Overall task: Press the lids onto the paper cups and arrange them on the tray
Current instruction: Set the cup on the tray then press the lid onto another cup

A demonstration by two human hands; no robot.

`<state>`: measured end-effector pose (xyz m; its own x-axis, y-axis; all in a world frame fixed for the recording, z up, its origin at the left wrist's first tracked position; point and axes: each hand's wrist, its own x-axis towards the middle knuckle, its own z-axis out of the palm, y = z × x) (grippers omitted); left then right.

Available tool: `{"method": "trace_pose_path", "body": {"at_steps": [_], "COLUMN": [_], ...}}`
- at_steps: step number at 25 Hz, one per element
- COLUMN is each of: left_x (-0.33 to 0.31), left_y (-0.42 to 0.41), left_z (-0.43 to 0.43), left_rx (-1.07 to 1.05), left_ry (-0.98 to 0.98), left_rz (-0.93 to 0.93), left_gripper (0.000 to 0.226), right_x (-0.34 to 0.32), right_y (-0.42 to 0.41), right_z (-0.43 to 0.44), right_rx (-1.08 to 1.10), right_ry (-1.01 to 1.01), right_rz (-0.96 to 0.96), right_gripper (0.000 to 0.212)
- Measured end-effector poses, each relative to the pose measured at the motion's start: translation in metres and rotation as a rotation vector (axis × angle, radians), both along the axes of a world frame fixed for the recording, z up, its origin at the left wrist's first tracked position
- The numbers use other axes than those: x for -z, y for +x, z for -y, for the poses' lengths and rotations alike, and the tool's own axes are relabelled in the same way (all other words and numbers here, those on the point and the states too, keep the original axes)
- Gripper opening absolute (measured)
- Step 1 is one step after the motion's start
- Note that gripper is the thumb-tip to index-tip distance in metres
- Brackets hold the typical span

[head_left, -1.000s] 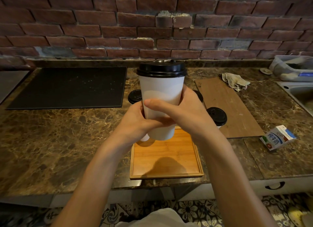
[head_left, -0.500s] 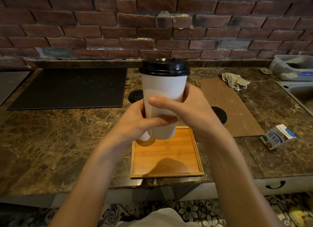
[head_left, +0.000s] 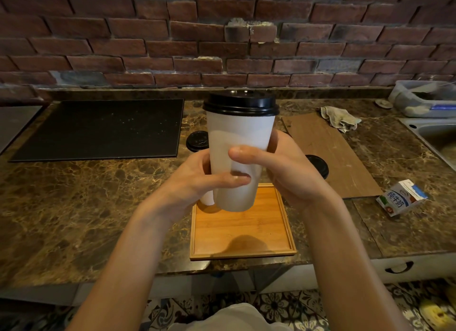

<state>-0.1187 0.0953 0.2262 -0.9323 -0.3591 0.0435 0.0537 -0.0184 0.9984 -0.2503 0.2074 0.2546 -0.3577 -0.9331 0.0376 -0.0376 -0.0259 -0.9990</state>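
Brown marble counter (head_left: 74, 207), brick wall (head_left: 98, 34)

Lidded cup (head_left: 240, 158) held over the tray (head_left: 243, 232), near the surface's (head_left: 74, 207) front edge.
The left hand (head_left: 197, 180) and right hand (head_left: 283, 172) flank the cup, with its lid (head_left: 240, 105) on top. A second cup (head_left: 207, 198) stands at the tray's far left corner, behind the left hand. A board (head_left: 328, 153) lies to the right, a cloth (head_left: 340, 117) at its far end and a carton (head_left: 401, 197) beside its near right corner. A mat (head_left: 98, 128) lies far left.
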Motion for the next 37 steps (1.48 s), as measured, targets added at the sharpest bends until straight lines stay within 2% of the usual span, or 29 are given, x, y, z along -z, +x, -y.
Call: {"method": "trace_pose_path", "body": {"at_steps": [6, 9, 19, 26, 29, 32, 37], "left_x": [-0.001, -0.002, 0.007, -0.003, -0.009, -0.011, -0.009], "left_y": [0.000, -0.003, -0.012, -0.007, -0.005, -0.002, 0.001], "left_z": [-0.002, -0.003, -0.005, -0.004, -0.002, -0.002, 0.000], "left_rx": [-0.035, -0.096, -0.299, -0.194, -0.122, -0.047, 0.064], "left_ry": [-0.048, -0.069, -0.132, -0.140, -0.136, -0.090, -0.039], "left_rz": [-0.024, -0.042, -0.044, -0.056, -0.051, -0.042, -0.051], "left_gripper": [0.042, 0.038, 0.037, 0.035, 0.041, 0.036, 0.043], "right_x": [-0.004, -0.010, -0.002, -0.009, -0.011, -0.012, -0.008], "right_y": [0.001, 0.004, 0.018, 0.013, 0.010, 0.004, 0.000], "right_z": [0.000, 0.001, 0.009, 0.005, 0.004, 0.002, -0.003], "right_rx": [0.003, 0.048, 0.274, 0.215, 0.169, 0.086, -0.044], "right_ry": [0.027, 0.012, 0.056, -0.002, -0.012, -0.043, -0.074], "right_rz": [-0.048, -0.077, -0.185, -0.122, -0.134, -0.043, 0.029], "right_gripper": [0.053, 0.051, 0.067, 0.061, 0.061, 0.054, 0.053]}}
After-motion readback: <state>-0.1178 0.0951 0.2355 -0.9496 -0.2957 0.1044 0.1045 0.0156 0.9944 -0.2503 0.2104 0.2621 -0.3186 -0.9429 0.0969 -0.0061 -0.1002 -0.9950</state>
